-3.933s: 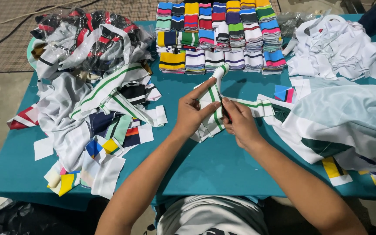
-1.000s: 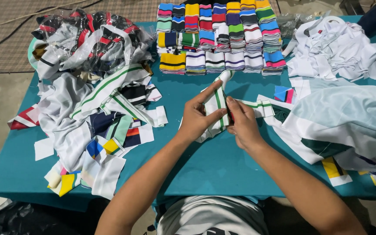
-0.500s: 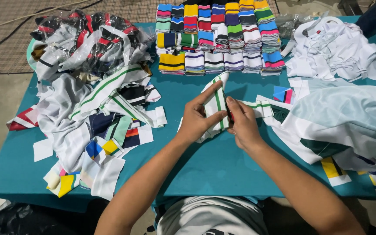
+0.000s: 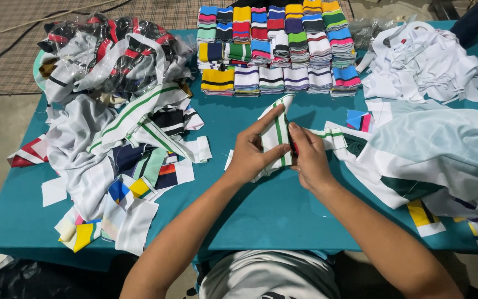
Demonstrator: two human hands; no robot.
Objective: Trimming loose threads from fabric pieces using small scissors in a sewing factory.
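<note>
1. While your left hand (image 4: pixel 250 155) and right hand (image 4: pixel 308 158) both pinch the white green-striped strip (image 4: pixel 276 135), it stands at mid-table, over the teal cloth (image 4: pixel 261 210).
2. You seem to be partway through folding it: the strip's top end points toward the stacked bands (image 4: pixel 275 47).
3. Your next move likely calls for even edges and a firm pinch.
4. Keep clear of the white garment (image 4: pixel 443 149) on your right and the loose pile (image 4: pixel 134 133) on your left.

Folded stacks (image 4: pixel 275 47) are sitting at the tabletop's (image 4: pixel 283 216) far edge, behind the strip (image 4: pixel 276 141) lying at its middle. A loose pile (image 4: pixel 123 149) is lying to the left, a garment (image 4: pixel 443 155) to the right.
</note>
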